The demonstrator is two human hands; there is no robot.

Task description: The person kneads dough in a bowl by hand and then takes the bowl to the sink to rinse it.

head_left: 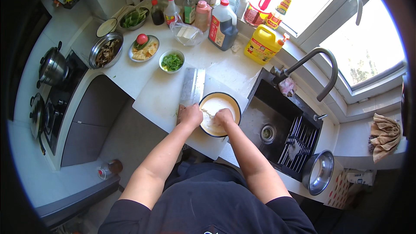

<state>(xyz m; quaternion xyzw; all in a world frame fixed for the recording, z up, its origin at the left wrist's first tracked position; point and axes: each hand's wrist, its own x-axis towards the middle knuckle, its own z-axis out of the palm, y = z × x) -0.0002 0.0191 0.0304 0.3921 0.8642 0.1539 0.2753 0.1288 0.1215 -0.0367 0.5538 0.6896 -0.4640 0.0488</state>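
Note:
A round bowl point(237, 104) with a dark rim and cream inside stands at the near edge of the white cutting board point(151, 97). White flour-like matter point(216, 102) fills it, with a lumpy streak between my hands. At its left rim my left hand point(190, 116) is closed, the fingers curled over the edge. My right hand point(223, 117) reaches into the bowl with its fingers closed; whatever they hold is hidden. Just behind my left hand lies a cleaver point(193, 82) with a broad metal blade, its handle end partly covered by that hand.
Behind the board stand a bowl of chopped greens point(172, 62), a plate with a tomato point(145, 52) and a basin of mushroom-like pieces point(106, 52). Several bottles line the wall, near a yellow jug point(262, 45). Right lie a dark sink point(255, 123), tap point(331, 63) and metal bowl point(318, 173).

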